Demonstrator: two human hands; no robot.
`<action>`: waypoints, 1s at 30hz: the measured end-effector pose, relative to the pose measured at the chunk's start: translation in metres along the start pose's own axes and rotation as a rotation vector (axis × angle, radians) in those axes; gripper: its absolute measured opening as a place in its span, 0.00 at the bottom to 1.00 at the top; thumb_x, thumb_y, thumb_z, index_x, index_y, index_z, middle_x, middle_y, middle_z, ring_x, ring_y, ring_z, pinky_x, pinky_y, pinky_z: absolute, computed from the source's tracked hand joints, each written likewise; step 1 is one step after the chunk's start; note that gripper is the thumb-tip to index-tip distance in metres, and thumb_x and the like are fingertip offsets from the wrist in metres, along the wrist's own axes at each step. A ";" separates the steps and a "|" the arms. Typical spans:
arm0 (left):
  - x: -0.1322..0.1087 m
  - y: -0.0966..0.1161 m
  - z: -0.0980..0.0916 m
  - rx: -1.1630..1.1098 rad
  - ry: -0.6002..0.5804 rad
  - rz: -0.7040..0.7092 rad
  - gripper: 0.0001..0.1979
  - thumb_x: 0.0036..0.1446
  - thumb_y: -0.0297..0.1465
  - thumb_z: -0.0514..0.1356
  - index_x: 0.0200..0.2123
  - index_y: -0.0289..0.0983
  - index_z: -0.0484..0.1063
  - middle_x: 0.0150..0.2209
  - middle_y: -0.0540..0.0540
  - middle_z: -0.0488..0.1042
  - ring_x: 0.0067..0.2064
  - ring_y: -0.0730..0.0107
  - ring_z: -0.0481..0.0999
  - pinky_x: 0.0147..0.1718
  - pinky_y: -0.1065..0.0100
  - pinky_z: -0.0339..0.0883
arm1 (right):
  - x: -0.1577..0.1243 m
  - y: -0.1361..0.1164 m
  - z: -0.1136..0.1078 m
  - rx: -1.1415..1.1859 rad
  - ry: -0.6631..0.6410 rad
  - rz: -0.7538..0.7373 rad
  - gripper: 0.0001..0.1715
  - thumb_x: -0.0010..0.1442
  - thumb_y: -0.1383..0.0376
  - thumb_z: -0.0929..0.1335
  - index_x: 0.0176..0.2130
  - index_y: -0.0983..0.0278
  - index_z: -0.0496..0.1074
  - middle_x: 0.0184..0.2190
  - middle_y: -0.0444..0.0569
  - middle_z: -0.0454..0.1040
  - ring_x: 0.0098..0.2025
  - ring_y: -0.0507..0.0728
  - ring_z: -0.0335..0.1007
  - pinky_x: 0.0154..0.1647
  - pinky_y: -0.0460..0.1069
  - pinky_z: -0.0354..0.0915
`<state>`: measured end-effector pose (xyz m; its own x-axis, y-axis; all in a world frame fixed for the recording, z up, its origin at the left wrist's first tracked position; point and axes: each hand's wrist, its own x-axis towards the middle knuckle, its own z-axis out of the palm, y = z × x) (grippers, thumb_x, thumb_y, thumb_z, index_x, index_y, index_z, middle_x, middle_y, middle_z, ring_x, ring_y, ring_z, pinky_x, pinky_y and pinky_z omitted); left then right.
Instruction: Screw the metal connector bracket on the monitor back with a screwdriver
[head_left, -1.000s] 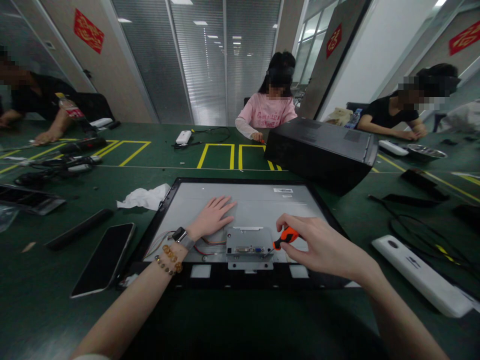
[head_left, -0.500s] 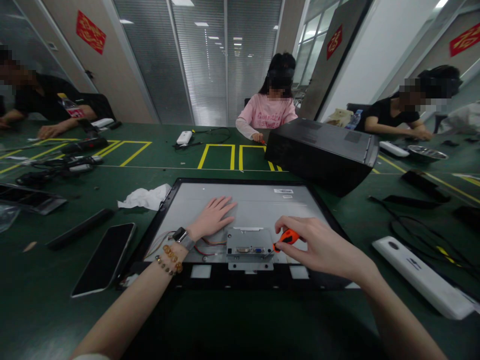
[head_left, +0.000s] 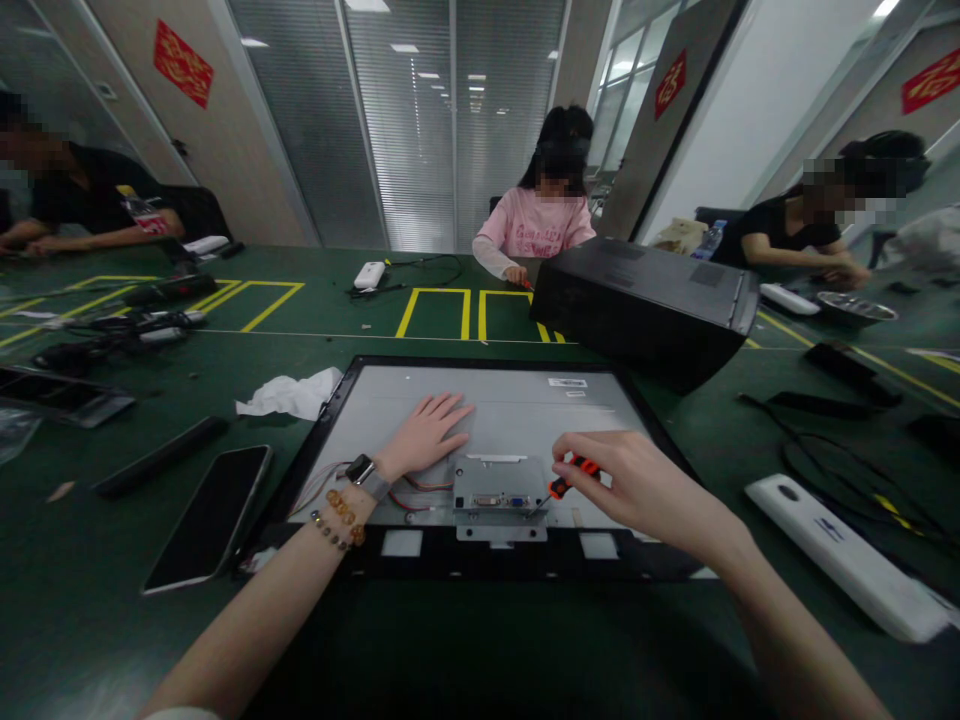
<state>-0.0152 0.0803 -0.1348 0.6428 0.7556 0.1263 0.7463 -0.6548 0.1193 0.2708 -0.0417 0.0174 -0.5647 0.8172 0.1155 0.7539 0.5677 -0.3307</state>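
A monitor panel (head_left: 517, 400) with a grey metal back and black frame lies flat in front of me. My left hand (head_left: 424, 435) rests on its back with the fingers spread. In my right hand (head_left: 622, 475) is an orange and black screwdriver (head_left: 574, 475), gripped by the handle and slanting down to the left. Its tip is at the lower right of a metal bracket box (head_left: 499, 490) with two video ports; whether it sits in a screw I cannot tell. Thin coloured wires (head_left: 427, 485) run from the box's left side.
Left of the panel are a smartphone (head_left: 210, 520), a black strip (head_left: 161, 458) and crumpled tissue (head_left: 292, 395). A large black casing (head_left: 645, 305) stands behind it at the right. A white device (head_left: 840, 555) and cables lie right. Across the table, a person in pink (head_left: 540, 220) works.
My right hand has turned the screwdriver slightly, so its shaft now shows, with the tip against the bracket's lower right. My left hand stays put.
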 end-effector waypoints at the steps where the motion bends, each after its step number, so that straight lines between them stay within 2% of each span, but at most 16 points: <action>1: 0.000 0.000 0.001 -0.001 0.005 0.002 0.28 0.70 0.49 0.45 0.67 0.45 0.54 0.70 0.45 0.51 0.69 0.56 0.50 0.65 0.52 0.43 | 0.000 0.000 0.000 -0.007 0.012 0.000 0.06 0.67 0.63 0.63 0.39 0.61 0.68 0.31 0.46 0.75 0.31 0.56 0.71 0.34 0.50 0.61; 3: 0.000 -0.001 0.002 -0.002 0.015 0.006 0.28 0.70 0.49 0.44 0.67 0.45 0.54 0.70 0.45 0.51 0.69 0.56 0.50 0.65 0.52 0.43 | 0.000 -0.002 -0.001 0.003 0.025 -0.003 0.04 0.62 0.67 0.65 0.40 0.61 0.67 0.34 0.47 0.75 0.33 0.57 0.72 0.36 0.51 0.62; 7: 0.000 -0.001 0.002 -0.001 0.020 0.013 0.28 0.70 0.49 0.44 0.68 0.46 0.53 0.70 0.45 0.51 0.69 0.56 0.50 0.65 0.52 0.43 | -0.002 -0.006 -0.003 0.094 0.000 -0.025 0.14 0.53 0.74 0.65 0.40 0.61 0.66 0.37 0.47 0.73 0.35 0.56 0.71 0.39 0.51 0.63; 15: 0.000 0.001 0.000 0.016 0.010 0.002 0.28 0.70 0.49 0.45 0.67 0.45 0.55 0.69 0.45 0.51 0.69 0.56 0.51 0.65 0.52 0.43 | -0.003 -0.003 0.000 0.072 -0.026 -0.028 0.05 0.65 0.70 0.63 0.42 0.61 0.65 0.39 0.48 0.73 0.34 0.56 0.70 0.36 0.51 0.63; 18: 0.000 0.001 0.000 0.024 0.005 0.007 0.27 0.70 0.49 0.45 0.67 0.45 0.54 0.69 0.45 0.51 0.69 0.56 0.51 0.65 0.52 0.44 | -0.002 0.000 0.003 0.032 -0.008 -0.012 0.02 0.67 0.65 0.63 0.41 0.60 0.65 0.37 0.47 0.75 0.33 0.56 0.71 0.35 0.50 0.62; 20: 0.000 0.001 -0.001 0.027 0.009 0.009 0.27 0.70 0.49 0.45 0.67 0.45 0.54 0.69 0.45 0.51 0.69 0.56 0.51 0.65 0.52 0.44 | -0.001 0.001 0.004 -0.003 0.003 -0.006 0.04 0.68 0.63 0.63 0.41 0.60 0.65 0.34 0.46 0.75 0.32 0.57 0.71 0.34 0.50 0.61; 24: 0.000 0.001 -0.001 0.030 0.009 0.007 0.27 0.70 0.49 0.44 0.67 0.46 0.54 0.69 0.45 0.51 0.69 0.57 0.51 0.65 0.53 0.44 | -0.001 -0.004 0.002 -0.045 0.014 -0.006 0.02 0.64 0.65 0.65 0.39 0.61 0.65 0.31 0.45 0.74 0.31 0.57 0.70 0.34 0.50 0.60; 27: 0.000 0.001 -0.001 0.026 0.007 0.008 0.28 0.70 0.49 0.44 0.67 0.45 0.54 0.69 0.45 0.52 0.69 0.56 0.51 0.65 0.52 0.44 | -0.001 -0.007 -0.001 -0.026 -0.015 -0.007 0.08 0.56 0.70 0.65 0.38 0.61 0.63 0.31 0.44 0.72 0.31 0.56 0.69 0.34 0.50 0.59; 30: 0.000 0.000 0.000 0.025 0.013 0.013 0.28 0.70 0.49 0.45 0.67 0.45 0.54 0.69 0.45 0.52 0.69 0.56 0.51 0.65 0.52 0.43 | -0.002 -0.007 -0.002 -0.006 -0.027 0.002 0.11 0.54 0.73 0.64 0.38 0.61 0.62 0.34 0.45 0.70 0.31 0.56 0.67 0.34 0.51 0.59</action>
<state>-0.0147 0.0804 -0.1345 0.6502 0.7466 0.1408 0.7421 -0.6638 0.0934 0.2668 -0.0472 0.0210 -0.5724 0.8151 0.0893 0.7567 0.5670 -0.3255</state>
